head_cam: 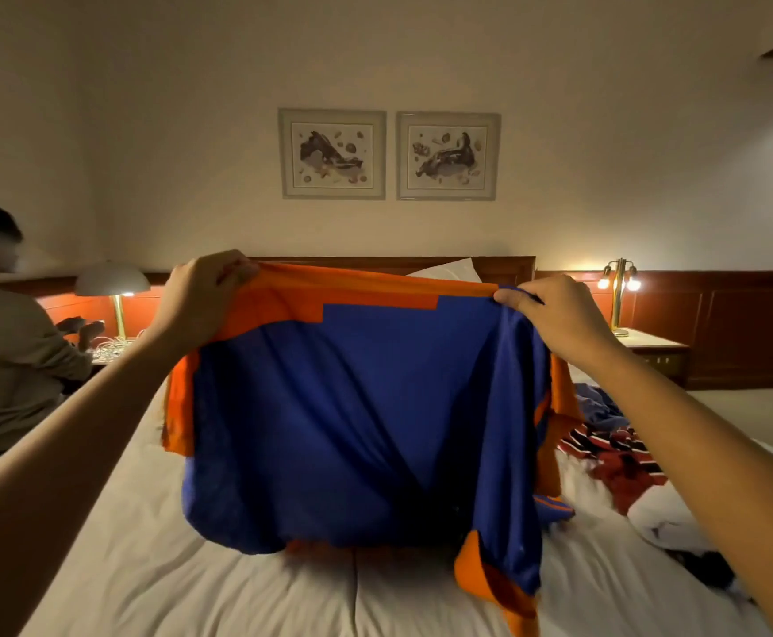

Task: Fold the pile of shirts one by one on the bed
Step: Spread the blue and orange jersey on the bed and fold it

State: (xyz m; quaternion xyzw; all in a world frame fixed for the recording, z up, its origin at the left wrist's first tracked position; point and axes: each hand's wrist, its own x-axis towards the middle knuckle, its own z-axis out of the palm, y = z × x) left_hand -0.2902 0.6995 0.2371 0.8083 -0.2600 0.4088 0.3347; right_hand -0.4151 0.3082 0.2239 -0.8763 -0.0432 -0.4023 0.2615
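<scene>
Both hands, the left hand and the right hand, pinch the top edge of the blue and orange shirt, holding it spread above the bed. It looks light, soft and limp, so gripping the corners should keep it flat. More shirts lie at right.

Both forearms are bare, as are the left hand and right hand.

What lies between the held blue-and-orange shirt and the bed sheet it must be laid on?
Nothing visible. The left hand and right hand hold the shirt up by its top edge, and the bed sheet under it shows bare. The pile of shirts lies further right. The shirt hides the sheet behind it.
</scene>
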